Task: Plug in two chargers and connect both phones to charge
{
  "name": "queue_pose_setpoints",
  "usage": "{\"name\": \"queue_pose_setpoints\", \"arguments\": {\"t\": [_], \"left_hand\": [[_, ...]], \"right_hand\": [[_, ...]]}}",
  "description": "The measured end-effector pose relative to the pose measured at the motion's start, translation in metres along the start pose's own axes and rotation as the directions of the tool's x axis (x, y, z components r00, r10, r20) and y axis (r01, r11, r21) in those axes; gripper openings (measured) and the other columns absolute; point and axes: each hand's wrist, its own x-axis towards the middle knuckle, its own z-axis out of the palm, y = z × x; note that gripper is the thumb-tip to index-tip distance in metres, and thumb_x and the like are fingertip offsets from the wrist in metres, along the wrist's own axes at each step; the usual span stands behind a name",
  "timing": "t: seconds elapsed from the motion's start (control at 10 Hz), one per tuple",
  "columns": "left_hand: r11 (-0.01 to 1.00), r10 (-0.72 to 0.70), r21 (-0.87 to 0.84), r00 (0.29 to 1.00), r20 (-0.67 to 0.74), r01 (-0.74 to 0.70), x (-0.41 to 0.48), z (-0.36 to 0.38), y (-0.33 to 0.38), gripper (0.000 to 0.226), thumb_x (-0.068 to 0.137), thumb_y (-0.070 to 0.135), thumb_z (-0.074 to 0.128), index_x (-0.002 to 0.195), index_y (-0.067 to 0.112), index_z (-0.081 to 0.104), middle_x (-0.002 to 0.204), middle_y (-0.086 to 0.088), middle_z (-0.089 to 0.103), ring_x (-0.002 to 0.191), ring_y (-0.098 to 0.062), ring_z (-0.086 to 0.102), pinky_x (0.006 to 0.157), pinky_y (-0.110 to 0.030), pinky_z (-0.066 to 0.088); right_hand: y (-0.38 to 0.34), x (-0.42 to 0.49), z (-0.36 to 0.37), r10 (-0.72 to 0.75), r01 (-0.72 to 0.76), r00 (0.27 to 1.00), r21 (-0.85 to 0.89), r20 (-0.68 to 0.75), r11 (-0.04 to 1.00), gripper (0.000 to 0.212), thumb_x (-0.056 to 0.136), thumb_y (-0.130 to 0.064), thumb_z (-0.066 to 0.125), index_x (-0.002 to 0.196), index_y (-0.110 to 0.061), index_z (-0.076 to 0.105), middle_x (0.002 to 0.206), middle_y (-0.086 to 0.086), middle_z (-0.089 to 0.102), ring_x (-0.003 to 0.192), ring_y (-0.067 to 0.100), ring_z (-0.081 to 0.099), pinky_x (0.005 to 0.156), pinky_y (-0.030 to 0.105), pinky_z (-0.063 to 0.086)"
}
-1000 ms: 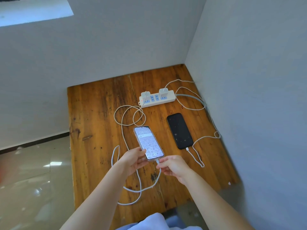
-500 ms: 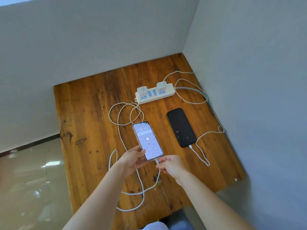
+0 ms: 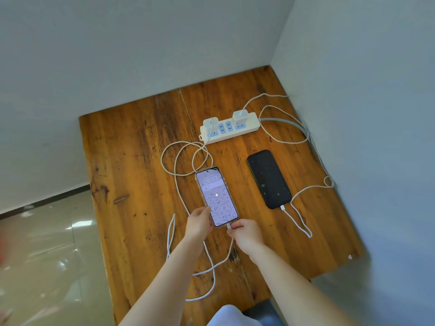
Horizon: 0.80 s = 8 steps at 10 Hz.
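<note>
Right grip (image 3: 244,230) pinches the white cable plug (image 3: 228,225) at the lit phone's (image 3: 216,196) near end; left grip (image 3: 200,221) steadies that phone by its near-left edge. Since a second ago a small bolt mark shows mid-screen — charging has likely begun. Dark phone (image 3: 269,178) lies to the right on the counter (image 3: 131,161), already cabled (both chargers sit in the power strip (image 3: 229,128)). Both forearms reach forward, wrists low — the task looks nearly done.
</note>
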Motion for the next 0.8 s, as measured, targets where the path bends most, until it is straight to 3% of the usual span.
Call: {"name": "queue_pose_setpoints", "arguments": {"t": [0.3,0.4,0.5,0.6,0.7,0.8], "left_hand": [[0.999,0.002,0.034,1.000,-0.016,-0.002,0.000,-0.004,0.002,0.037,0.099,0.023,0.044,0.131,0.007,0.050,0.128,-0.011,0.059,0.113,-0.025,0.056,0.091,-0.037,0.049],[0.999,-0.012,0.033,1.000,-0.004,0.013,-0.001,-0.006,0.004,0.036,0.099,0.023,0.045,0.131,0.007,0.051,0.128,-0.011,0.059,0.115,-0.025,0.056,0.088,-0.035,0.049],[0.997,0.015,0.071,1.000,0.014,-0.016,-0.003,-0.007,0.004,0.037,0.099,0.024,0.044,0.131,0.008,0.050,0.128,-0.010,0.058,0.116,-0.025,0.055,0.085,-0.034,0.049],[0.974,0.121,0.190,0.992,0.037,-0.126,-0.008,-0.009,0.000,0.039,0.099,0.026,0.042,0.133,0.009,0.050,0.129,-0.009,0.058,0.118,-0.025,0.053,0.092,-0.035,0.048],[0.904,0.243,0.355,0.970,0.028,-0.237,-0.012,-0.010,-0.007,0.040,0.099,0.025,0.039,0.135,0.010,0.048,0.139,-0.009,0.052,0.128,-0.026,0.046,0.092,-0.029,0.040],[0.793,0.353,0.535,0.935,-0.012,-0.292,-0.019,-0.015,-0.025,0.042,0.099,0.024,0.039,0.139,0.012,0.043,0.145,-0.009,0.045,0.131,-0.025,0.043,0.098,-0.032,0.041]], "right_hand": [[0.001,-0.005,0.003,-0.078,0.076,0.997,-0.100,-0.013,0.992,0.026,0.089,-0.010,0.060,0.115,-0.011,0.065,0.109,0.003,0.066,0.083,0.010,0.055,0.060,0.015,0.040],[-0.001,-0.006,0.003,-0.096,0.097,0.995,-0.133,0.014,0.986,0.026,0.090,-0.010,0.059,0.115,-0.010,0.064,0.110,0.005,0.066,0.075,0.008,0.054,0.053,0.013,0.037],[-0.004,-0.008,0.000,-0.090,0.098,0.994,-0.151,0.058,0.984,0.029,0.090,-0.011,0.058,0.120,-0.010,0.061,0.114,0.007,0.065,0.079,0.011,0.054,0.053,0.013,0.037],[-0.006,-0.012,-0.003,-0.098,0.109,0.992,-0.143,0.085,0.984,0.024,0.092,-0.018,0.057,0.114,-0.010,0.064,0.116,0.009,0.066,0.089,0.017,0.061,0.065,0.021,0.045],[-0.007,-0.018,-0.008,-0.125,0.138,0.987,-0.129,0.102,0.982,0.034,0.093,-0.027,0.056,0.123,-0.012,0.059,0.122,0.005,0.063,0.092,0.012,0.057,0.073,0.022,0.043],[-0.010,-0.023,-0.014,-0.142,0.152,0.984,-0.091,0.105,0.984,0.035,0.092,-0.032,0.057,0.122,-0.015,0.060,0.122,0.001,0.063,0.096,0.011,0.056,0.080,0.024,0.048]]}}
